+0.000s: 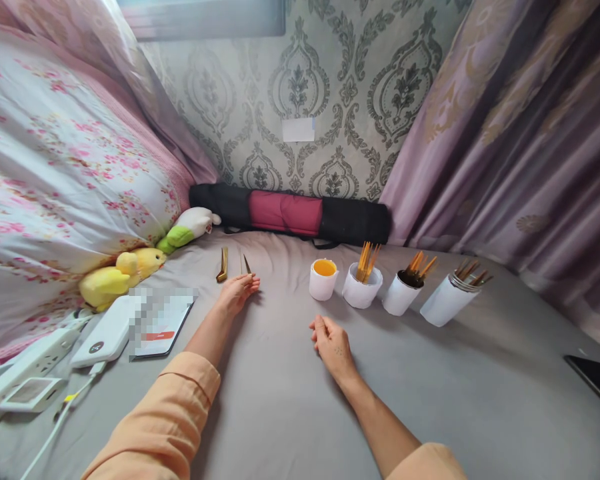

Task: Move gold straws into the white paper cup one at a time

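Observation:
My left hand [237, 293] reaches over the grey sheet with its fingers drawn together. At its fingertips is the lower end of a slim, dark, pointed metal piece [247, 264], which points away from me. A thin straight stick [241, 260] lies just left of that piece, its near end at the hand. Farther left rests a narrow brass-coloured piece [222, 265] with a bent lower end. My right hand [333, 347] hovers low with curled fingers and nothing visible in them. It is nearest to a white cup [323, 285] with an orange-yellow inside.
Right of that cup stand three white-wrapped containers [364, 295] [399, 297] [443, 303] of thin sticks. A phone [163, 327], white power bank [105, 337], power strip [27, 373] and plush toys [130, 270] lie left. A black-and-red bag [287, 212] lies along the wall.

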The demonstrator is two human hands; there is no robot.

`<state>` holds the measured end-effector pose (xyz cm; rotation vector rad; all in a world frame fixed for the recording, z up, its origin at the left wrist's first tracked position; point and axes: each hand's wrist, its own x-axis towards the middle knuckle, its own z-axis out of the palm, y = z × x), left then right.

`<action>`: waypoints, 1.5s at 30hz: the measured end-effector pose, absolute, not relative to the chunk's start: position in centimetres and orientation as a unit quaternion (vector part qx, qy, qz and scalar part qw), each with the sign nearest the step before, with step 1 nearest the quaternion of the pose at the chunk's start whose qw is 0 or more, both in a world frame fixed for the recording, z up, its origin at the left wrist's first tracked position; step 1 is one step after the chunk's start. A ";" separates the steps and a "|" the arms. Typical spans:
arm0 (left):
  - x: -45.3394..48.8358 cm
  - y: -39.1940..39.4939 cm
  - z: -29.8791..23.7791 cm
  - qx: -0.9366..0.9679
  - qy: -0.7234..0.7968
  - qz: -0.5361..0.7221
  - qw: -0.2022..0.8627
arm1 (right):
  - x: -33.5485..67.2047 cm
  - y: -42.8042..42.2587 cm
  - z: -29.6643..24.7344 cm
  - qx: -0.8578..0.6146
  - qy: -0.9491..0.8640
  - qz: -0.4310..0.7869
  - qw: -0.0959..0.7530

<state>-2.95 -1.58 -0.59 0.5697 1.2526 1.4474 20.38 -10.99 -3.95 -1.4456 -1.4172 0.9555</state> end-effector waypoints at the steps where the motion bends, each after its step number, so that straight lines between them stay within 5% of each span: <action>1: -2.8 -1.8 -0.7 0.237 0.519 0.611 0.548 | 20.4 -11.0 -3.9 -0.580 -0.571 0.384 0.435; 45: 6.5 -11.5 -2.0 0.260 0.404 0.569 0.668 | 20.6 -11.1 -2.5 -0.549 -0.506 0.474 0.467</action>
